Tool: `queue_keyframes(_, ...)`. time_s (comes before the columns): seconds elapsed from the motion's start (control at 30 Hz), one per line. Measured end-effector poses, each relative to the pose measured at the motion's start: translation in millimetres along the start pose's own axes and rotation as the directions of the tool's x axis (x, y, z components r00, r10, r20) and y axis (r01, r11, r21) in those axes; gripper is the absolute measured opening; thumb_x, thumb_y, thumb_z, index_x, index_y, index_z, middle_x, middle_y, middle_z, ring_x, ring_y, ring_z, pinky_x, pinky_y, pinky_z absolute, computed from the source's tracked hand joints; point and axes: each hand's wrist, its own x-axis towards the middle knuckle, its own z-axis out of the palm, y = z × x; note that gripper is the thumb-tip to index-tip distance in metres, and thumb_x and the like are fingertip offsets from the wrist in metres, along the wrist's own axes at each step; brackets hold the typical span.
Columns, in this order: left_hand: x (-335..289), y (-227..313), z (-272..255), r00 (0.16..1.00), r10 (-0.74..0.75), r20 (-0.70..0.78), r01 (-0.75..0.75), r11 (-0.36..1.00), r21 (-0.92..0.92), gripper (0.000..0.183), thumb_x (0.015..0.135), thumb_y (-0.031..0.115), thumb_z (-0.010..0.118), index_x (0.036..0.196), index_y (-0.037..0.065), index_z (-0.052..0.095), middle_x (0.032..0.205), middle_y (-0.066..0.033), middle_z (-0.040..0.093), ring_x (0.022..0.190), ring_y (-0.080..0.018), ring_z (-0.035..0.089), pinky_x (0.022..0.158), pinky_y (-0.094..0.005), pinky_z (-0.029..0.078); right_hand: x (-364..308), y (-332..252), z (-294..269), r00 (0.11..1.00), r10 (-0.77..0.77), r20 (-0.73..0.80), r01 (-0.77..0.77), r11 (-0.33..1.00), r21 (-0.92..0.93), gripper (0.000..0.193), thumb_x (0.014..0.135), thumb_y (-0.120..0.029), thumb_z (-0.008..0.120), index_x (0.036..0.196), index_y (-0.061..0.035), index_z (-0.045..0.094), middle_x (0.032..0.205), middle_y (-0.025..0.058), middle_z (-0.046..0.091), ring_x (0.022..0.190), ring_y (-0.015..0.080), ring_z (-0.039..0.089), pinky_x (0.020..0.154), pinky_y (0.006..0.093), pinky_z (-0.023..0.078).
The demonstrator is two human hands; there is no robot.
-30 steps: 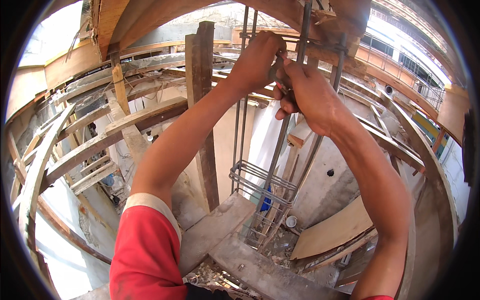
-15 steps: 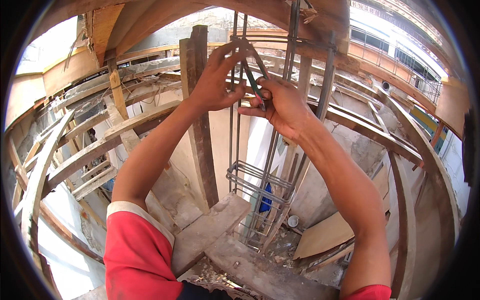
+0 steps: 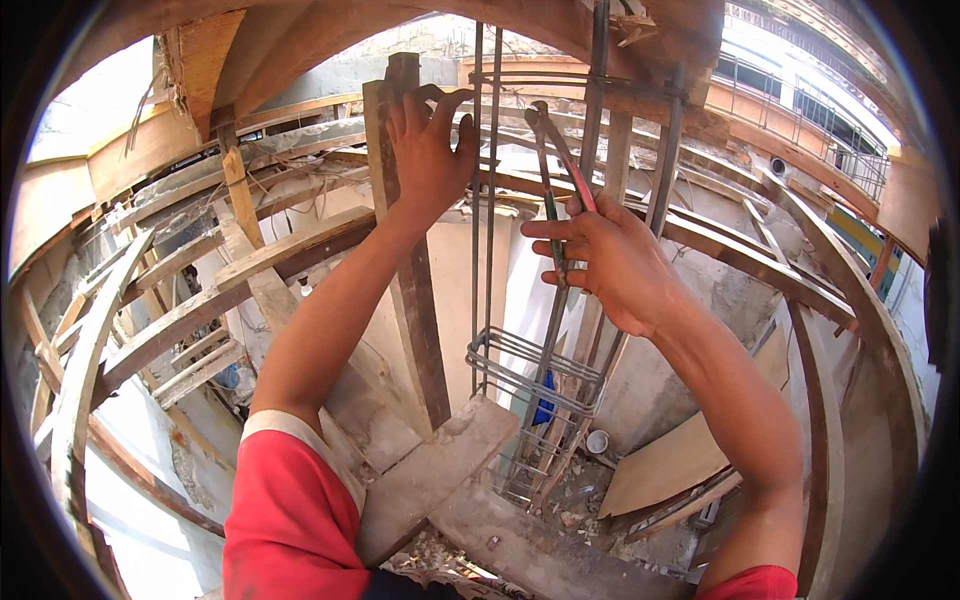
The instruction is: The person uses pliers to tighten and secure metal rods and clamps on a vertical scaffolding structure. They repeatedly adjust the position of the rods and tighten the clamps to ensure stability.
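Observation:
My right hand (image 3: 625, 262) holds a pair of pincers (image 3: 553, 170) by its red and green handles, the jaws pointing up and the handles slightly apart. The jaws stand clear of the bars, between the thin and thick uprights of a rebar cage (image 3: 485, 200). On the left, my left hand (image 3: 428, 150) is raised beside the cage's thin vertical bars. Its fingers are spread and curved, with a gap between thumb and forefinger, and the fingertips come close to a stirrup (image 3: 545, 78) round the upper bars. Whether they touch the steel or a thin wire, I cannot make out.
Left of the cage stands a dark wooden post (image 3: 412, 270). Rough planks (image 3: 440, 470) lie below me over a deep drop. More stirrups (image 3: 535, 370) are bunched lower down, and a white bucket (image 3: 597, 441) sits on the rubble-strewn floor. Timber beams (image 3: 750, 265) surround the opening.
The pincers have moved right and away from my left hand, their handles now less tilted. My left hand has drawn left, its fingers opened out. The view has shifted slightly.

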Motion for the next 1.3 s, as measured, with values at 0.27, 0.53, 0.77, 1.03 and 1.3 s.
queue_keyframes(0.27, -5.2, 33.5, 12.0, 0.916, -0.342, 0.209, 0.401, 0.790, -0.464, 0.033, 0.091, 0.015, 0.068, 0.114, -0.002, 0.051, 0.102, -0.0160, 0.053, 0.093, -0.0311, 0.051, 0.086, -0.0451, 0.044, 31.6, -14.0, 2.6, 0.997, -0.059, -0.039, 0.051, 0.982, -0.183, 0.038, 0.105, -0.017, 0.038, 0.139, 0.0003, 0.040, 0.119, 0.0159, 0.066, 0.106, 0.0223, 0.062, 0.085, 0.0386, 0.056)
queue_keyframes(0.53, -11.8, 55.7, 4.3, 0.855, -0.469, 0.223, 0.516, 0.727, -0.453, 0.040, 0.092, 0.024, 0.072, 0.110, -0.003, 0.048, 0.093, -0.0153, 0.057, 0.083, -0.0212, 0.057, 0.075, -0.0386, 0.049, 27.9, -23.8, -9.9, 1.000, -0.024, 0.014, 0.027, 0.963, -0.270, 0.046, 0.103, -0.015, 0.040, 0.147, -0.0008, 0.038, 0.118, 0.0158, 0.067, 0.100, 0.0216, 0.064, 0.084, 0.0381, 0.057)
queue_keyframes(0.77, 0.4, 70.5, 14.3, 0.485, -0.534, 0.692, 0.817, -0.004, -0.576, 0.044, 0.099, 0.039, 0.066, 0.113, -0.002, 0.055, 0.098, -0.0065, 0.058, 0.096, -0.0169, 0.059, 0.076, -0.0371, 0.053, 32.7, -25.9, -8.5, 0.998, -0.005, 0.067, 0.016, 0.986, -0.168, 0.050, 0.103, -0.020, 0.045, 0.149, -0.0029, 0.037, 0.120, 0.0152, 0.066, 0.102, 0.0207, 0.063, 0.084, 0.0384, 0.056)
queue_keyframes(1.03, 10.4, 81.0, 0.8, 0.426, -0.341, 0.838, 0.766, -0.358, -0.535, 0.034, 0.101, 0.034, 0.062, 0.112, 0.002, 0.054, 0.104, -0.0060, 0.056, 0.100, -0.0147, 0.058, 0.079, -0.0391, 0.059, 28.4, -34.9, -14.6, 0.997, -0.032, 0.067, 0.050, 0.957, -0.285, 0.045, 0.104, -0.018, 0.044, 0.147, -0.0031, 0.043, 0.118, 0.0166, 0.068, 0.100, 0.0228, 0.069, 0.084, 0.0369, 0.059)
queue_keyframes(1.3, 8.5, 61.0, 90.7, 0.659, -0.143, 0.739, 0.372, -0.792, -0.484, 0.031, 0.105, 0.033, 0.052, 0.122, 0.006, 0.050, 0.104, -0.0095, 0.061, 0.087, -0.0192, 0.060, 0.080, -0.0344, 0.052, 31.9, -53.3, -31.6, 0.993, -0.119, -0.002, 0.115, 0.959, -0.261, 0.034, 0.100, -0.021, 0.054, 0.122, 0.0051, 0.060, 0.089, 0.0045, 0.058, 0.074, 0.0198, 0.067, 0.067, 0.0284, 0.058)
